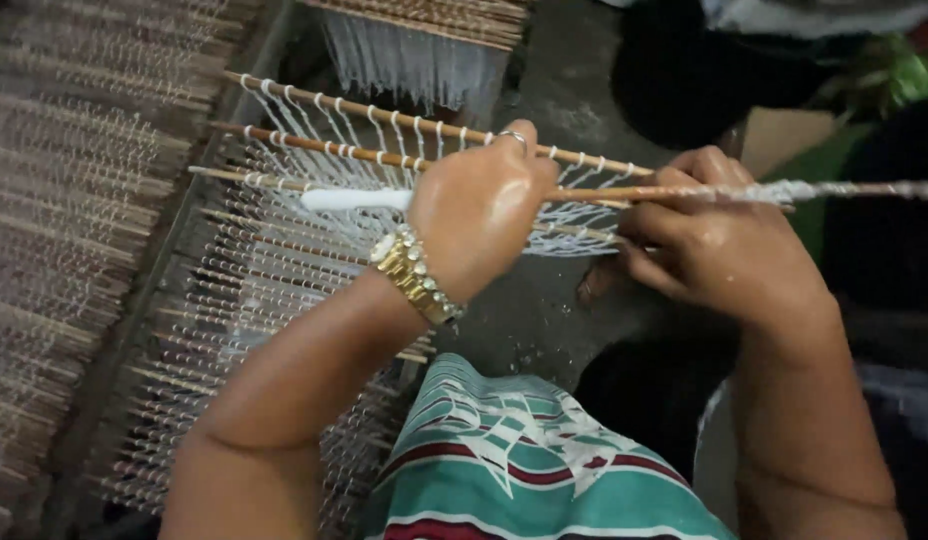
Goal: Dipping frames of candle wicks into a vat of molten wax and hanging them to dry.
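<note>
Left hand (481, 220) grips a white tool (356, 199) over the strung sticks (314, 140) while right hand (729, 245) pinches one coated stick (684, 192) level; the person likely does best keeping it steady and strings untangled.

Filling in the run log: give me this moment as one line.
left hand: on white tool | right hand: grips thin stick | below: stick rack with white threads

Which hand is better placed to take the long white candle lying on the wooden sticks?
The left hand, probably: it lies directly beside the long white candle, while the right hand grips a thin wooden stick.
</note>
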